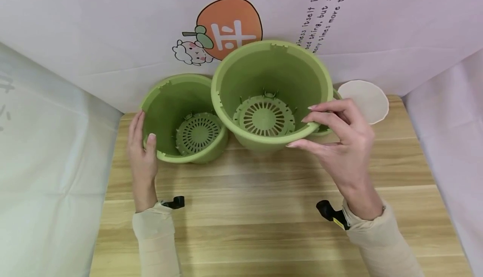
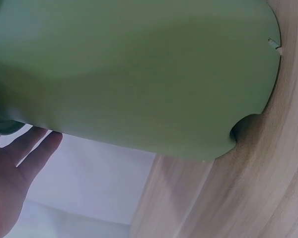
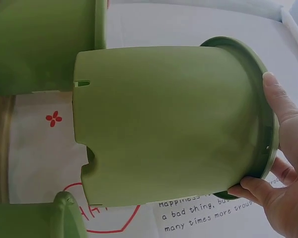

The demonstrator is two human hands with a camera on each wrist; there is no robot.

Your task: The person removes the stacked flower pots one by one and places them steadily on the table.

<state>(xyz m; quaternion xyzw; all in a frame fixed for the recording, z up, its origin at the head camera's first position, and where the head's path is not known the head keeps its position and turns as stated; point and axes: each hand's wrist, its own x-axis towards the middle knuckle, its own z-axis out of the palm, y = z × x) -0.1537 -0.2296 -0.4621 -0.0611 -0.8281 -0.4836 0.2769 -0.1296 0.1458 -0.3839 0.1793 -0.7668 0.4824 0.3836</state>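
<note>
Two green plastic flowerpots with slotted bases are side by side in the head view. My right hand grips the near right rim of the right flowerpot, thumb outside and fingers inside. That flowerpot is held up off the table, its notched bottom edge showing in the right wrist view. At the left flowerpot, standing on the table, my left hand holds the left rim, with the thumb over it and the fingers along the outside. In the left wrist view its fingers touch the wall of the flowerpot.
A smaller green container stands behind the raised flowerpot, mostly hidden in the head view. Beside it on the right lies a white round piece. White printed cloth walls the back and sides of the wooden table.
</note>
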